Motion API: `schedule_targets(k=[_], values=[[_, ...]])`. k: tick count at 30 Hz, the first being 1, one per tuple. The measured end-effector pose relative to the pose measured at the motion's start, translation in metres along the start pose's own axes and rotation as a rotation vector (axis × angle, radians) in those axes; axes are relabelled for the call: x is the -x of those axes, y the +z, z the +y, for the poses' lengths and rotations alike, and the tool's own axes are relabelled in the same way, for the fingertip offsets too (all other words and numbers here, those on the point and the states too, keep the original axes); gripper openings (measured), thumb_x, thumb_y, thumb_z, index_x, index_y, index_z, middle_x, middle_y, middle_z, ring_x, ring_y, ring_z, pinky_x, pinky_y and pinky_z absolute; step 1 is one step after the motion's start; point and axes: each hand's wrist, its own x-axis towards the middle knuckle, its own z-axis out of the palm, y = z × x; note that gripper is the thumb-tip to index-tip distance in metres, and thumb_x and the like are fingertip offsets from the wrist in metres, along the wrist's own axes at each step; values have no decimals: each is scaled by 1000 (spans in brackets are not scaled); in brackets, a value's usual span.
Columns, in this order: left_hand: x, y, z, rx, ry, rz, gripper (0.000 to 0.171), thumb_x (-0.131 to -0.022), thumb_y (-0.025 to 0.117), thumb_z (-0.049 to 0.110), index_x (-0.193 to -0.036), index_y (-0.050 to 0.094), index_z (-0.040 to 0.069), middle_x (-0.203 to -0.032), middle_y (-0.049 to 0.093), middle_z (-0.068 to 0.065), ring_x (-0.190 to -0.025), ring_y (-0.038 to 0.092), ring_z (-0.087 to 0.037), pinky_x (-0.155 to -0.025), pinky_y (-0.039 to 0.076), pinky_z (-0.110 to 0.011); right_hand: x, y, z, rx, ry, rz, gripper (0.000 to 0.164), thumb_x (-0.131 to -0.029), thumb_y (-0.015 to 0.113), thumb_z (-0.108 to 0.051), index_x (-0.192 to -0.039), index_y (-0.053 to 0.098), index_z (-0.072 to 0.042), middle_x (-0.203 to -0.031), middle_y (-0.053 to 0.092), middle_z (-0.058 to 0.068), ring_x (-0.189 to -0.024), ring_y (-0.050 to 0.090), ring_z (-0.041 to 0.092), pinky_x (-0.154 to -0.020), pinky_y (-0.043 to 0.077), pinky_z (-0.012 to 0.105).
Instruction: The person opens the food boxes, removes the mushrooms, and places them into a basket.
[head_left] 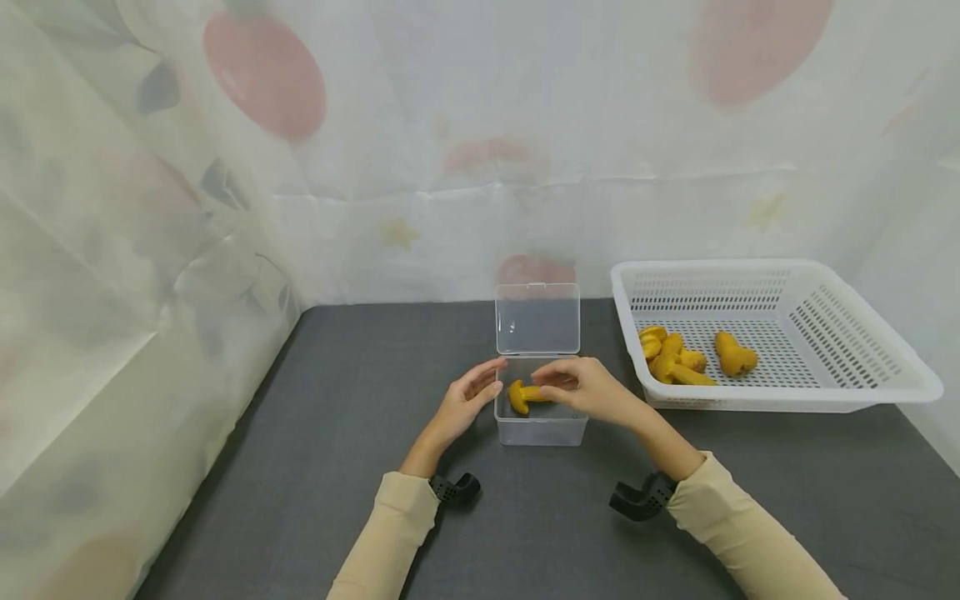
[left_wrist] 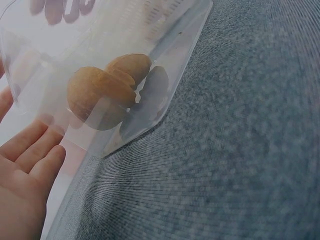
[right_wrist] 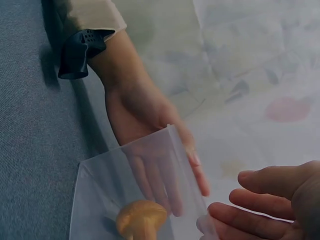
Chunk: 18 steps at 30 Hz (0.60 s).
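A yellow-brown mushroom [head_left: 517,398] lies on its side in a clear plastic box [head_left: 542,432], whose hinged lid [head_left: 537,321] stands up at the back. My left hand [head_left: 462,406] is at the box's left side, its fingers [left_wrist: 44,165] extended along the outer wall. Over the right part of the box is my right hand [head_left: 592,390], thumb and fingers apart with nothing between them. In the right wrist view the mushroom [right_wrist: 141,220] sits low inside, below the right hand [right_wrist: 272,202]. Through the clear wall, the left wrist view shows the mushroom's rounded cap [left_wrist: 97,97].
A white slotted basket [head_left: 780,402] stands to the right of the box, with several more mushrooms [head_left: 671,362] toward its left end. Both rest on a dark grey cloth-covered table [head_left: 360,375]. Printed curtains [head_left: 420,233] rise behind the table and along its left side.
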Motion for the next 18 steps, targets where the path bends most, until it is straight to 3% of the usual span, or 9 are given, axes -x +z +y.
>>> schedule_targets(k=[9,18], values=[[0,0,1,-1,-1,0,45,-100,52,14,-143,44,6,-150,44,-18,-143,38,-34,-118,32,-52,-12,11,2,47,-7,-47,21,-93,62,-7,-108,68,6,-104,73,21,-94,71,28,-82,60,32],[0,0,0,-2,2,2,44,-100,52,16,-143,45,6,-150,44,-17,-143,38,-34,-118,33,-52,-20,17,4,50,28,-91,28,-93,61,-9,-115,65,8,-109,70,23,-99,69,32,-85,60,37]])
